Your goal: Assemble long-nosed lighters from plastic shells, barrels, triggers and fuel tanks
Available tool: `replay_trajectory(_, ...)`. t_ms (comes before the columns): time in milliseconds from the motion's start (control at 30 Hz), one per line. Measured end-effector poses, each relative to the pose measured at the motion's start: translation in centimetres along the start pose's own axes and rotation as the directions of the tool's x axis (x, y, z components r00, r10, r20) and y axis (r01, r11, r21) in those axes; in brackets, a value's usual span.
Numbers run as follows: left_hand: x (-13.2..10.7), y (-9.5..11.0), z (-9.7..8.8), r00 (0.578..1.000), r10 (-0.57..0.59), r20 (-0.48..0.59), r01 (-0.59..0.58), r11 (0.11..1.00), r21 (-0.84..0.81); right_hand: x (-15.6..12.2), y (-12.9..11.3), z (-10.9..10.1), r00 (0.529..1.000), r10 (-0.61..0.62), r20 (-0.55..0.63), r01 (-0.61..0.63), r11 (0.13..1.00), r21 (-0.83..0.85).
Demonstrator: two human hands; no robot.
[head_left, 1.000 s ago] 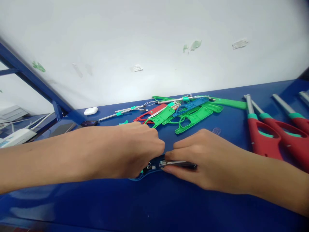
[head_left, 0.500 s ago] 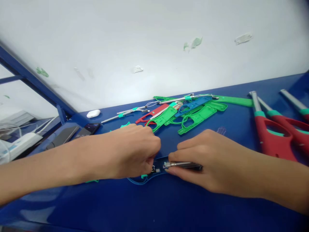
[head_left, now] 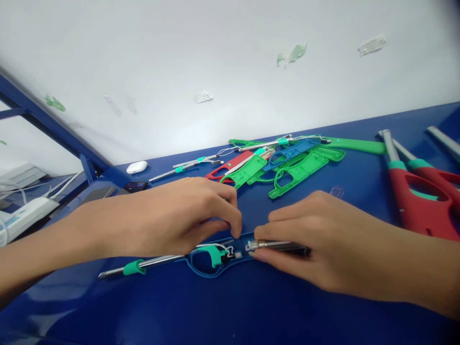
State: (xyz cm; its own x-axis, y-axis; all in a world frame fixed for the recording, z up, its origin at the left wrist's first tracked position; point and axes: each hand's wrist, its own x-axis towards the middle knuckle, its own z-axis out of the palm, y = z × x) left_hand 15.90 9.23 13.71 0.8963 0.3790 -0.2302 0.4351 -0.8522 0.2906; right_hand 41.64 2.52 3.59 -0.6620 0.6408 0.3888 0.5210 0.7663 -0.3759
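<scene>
A half-built blue lighter (head_left: 201, 259) lies flat on the blue table (head_left: 251, 311), with a metal tube and teal collar pointing left and a teal trigger inside its open shell. My left hand (head_left: 172, 218) hovers over it, fingers curled, fingertips pressing on the shell near the trigger. My right hand (head_left: 323, 244) pinches the dark fuel cartridge (head_left: 278, 246) at the shell's right end, holding it in place.
A pile of green, blue and red lighter shells (head_left: 283, 165) with metal tubes lies behind my hands. Finished red lighters (head_left: 413, 201) lie at the right. A white earbud case (head_left: 136, 167), a phone (head_left: 133, 186) and a power strip (head_left: 25, 215) sit at the left.
My left hand has lifted and drawn back, uncovering the trigger, tube and teal collar of the blue lighter. My right hand has stayed on the cartridge.
</scene>
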Motion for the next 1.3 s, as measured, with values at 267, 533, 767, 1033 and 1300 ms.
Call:
replay_trajectory(267, 0.0, -0.2, 0.7, 0.999, 0.011, 0.031, -0.011, 1.0, -0.012, 0.0, 0.0, -0.2, 1.0, 0.006, 0.013, -0.006, 1.0, -0.003)
replay_trajectory(533, -0.7, 0.0, 0.7, 0.999, -0.03, -0.032, 0.031, 0.999, 0.029, 0.0, -0.1, -0.2, 1.0, 0.001, 0.0, -0.001, 1.0, -0.004)
replay_trajectory(767, -0.8, -0.5, 2.0, 0.978, -0.189, -0.086, 0.179, 0.977, -0.114, 0.1, 0.0, -0.3, 0.999, 0.032, 0.017, -0.032, 0.999, -0.023)
replay_trajectory(1033, -1.4, -1.4, 3.7, 0.944, -0.286, -0.164, 0.237, 0.934, -0.269, 0.5, -0.5, -0.3, 0.987, 0.157, 0.018, -0.158, 0.979, 0.131)
replay_trajectory(1300, -2.0, -1.9, 6.3, 0.911, -0.295, -0.287, 0.167, 0.902, -0.397, 2.6, -2.1, -0.5, 0.914, 0.402, -0.058, -0.361, 0.869, 0.337)
